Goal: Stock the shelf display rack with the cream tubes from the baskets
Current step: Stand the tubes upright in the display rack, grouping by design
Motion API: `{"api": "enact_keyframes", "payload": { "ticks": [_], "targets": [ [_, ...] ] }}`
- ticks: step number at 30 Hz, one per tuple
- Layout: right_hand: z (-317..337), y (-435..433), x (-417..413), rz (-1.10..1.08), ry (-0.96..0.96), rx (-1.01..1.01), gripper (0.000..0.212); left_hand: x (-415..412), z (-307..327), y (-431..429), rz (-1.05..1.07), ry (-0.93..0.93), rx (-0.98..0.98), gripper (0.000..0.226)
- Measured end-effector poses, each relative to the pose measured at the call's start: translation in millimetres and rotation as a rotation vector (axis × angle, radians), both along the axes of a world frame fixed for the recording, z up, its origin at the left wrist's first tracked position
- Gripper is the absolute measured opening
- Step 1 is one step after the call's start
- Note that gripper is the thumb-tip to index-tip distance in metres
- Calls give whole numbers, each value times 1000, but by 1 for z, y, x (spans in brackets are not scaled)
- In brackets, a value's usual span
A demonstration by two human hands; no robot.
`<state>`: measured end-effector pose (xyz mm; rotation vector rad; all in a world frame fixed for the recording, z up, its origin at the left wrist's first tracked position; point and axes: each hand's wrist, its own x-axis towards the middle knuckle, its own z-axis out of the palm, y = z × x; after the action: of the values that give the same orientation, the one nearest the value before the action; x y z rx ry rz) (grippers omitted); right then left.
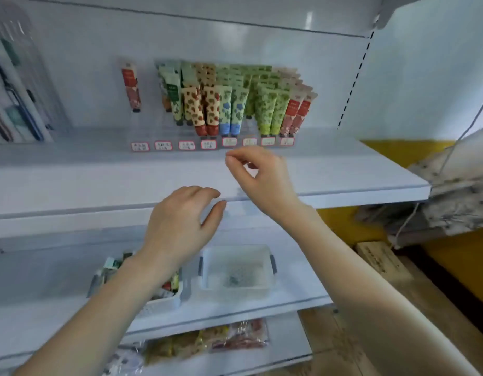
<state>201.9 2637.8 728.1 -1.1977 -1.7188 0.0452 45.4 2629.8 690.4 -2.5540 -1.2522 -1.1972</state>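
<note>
Your right fingers (230, 159) curl loosely, thumb and forefinger nearly meeting, holding nothing, just in front of the display rack (150, 131). Your left fingers (201, 191) are relaxed, spread and empty, lower before the rack. Cream tubes (215, 109) stand in the rack; more lie in the basket (169, 299) below it.

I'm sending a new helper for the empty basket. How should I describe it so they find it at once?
Find the white shelf one level below the display rack of cream tubes. Two white baskets with grey handles sit side by side on it; take the right basket. Its neighbour, the left basket, holds tubes, while this one shows none.
</note>
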Motion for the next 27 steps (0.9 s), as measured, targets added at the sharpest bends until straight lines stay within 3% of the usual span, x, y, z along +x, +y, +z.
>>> {"api": "enact_keyframes", "payload": {
  "ticks": [5, 10, 14, 21, 25, 27],
  "targets": [
    [-73, -46, -36, 32, 11, -199, 18, -63, -69, -27, 51, 54, -225, 47],
    [-151, -35, -59, 38, -65, -654, 19, -120, -143, -20, 252, 144, -541, 32],
    [-209, 1, -79, -2, -172, -899, 23, -147, -195, -1, 376, 253, -722, 31],
    [-276, 68, -124, 52, -366, -1071, 26, -173, -261, 53, 535, 383, -886, 34],
    [-310, 98, -146, 69, -480, -1099, 21, -179, -296, 89, 629, 311, -918, 56],
    [-331, 111, -154, 84, -503, -1117, 29, -180, -313, 104, 664, 301, -949, 61]
  ]
}}
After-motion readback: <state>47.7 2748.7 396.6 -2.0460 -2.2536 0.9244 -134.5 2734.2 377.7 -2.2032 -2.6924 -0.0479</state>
